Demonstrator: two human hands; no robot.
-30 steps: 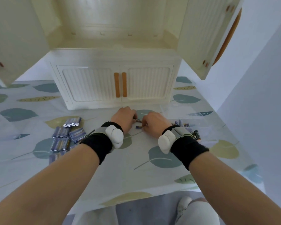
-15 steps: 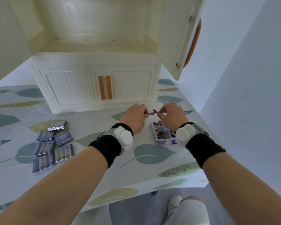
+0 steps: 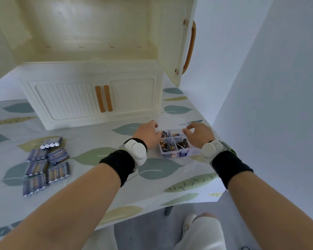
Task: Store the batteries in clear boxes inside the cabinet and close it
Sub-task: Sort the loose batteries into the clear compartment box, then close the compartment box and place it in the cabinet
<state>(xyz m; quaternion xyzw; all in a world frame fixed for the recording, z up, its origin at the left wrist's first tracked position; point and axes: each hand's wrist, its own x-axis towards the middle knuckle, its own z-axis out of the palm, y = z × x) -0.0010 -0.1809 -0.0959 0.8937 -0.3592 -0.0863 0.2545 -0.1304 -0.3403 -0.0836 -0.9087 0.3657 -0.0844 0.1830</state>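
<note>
Box: clear divided box (image 3: pixel 179 149) on the table (image 3: pixel 105 179), near the right edge, in front of the cabinet (image 3: pixel 90 98); lid appears open or off, which leaves the compartments free for filling.
Contents: loose batteries (image 3: pixel 167 146) lie in several compartments, sorted into separate cells; the far right cell is too blurred to read.
Left hand: left hand (image 3: pixel 147 135) rests against the left side of the box, fingers curled over its edge; whether it pinches a battery cannot be told. Placed so, it likely steadies the box.
Right hand: right hand (image 3: pixel 200 135) hovers over the right side of the box, fingers spread and loose, holding nothing visible. The two hands stand apart, one on either side.
Packs: wrapped battery packs (image 3: pixel 43 165) lie grouped far to the left on the table, well apart from the box; probably stock not yet sorted.
Cabinet: upper compartment stands open, right door (image 3: pixel 177 40) swung outward, shelf bare, ready to receive the box; lower doors shut.
Stage: filling judged under way; storing and closing not yet done.
</note>
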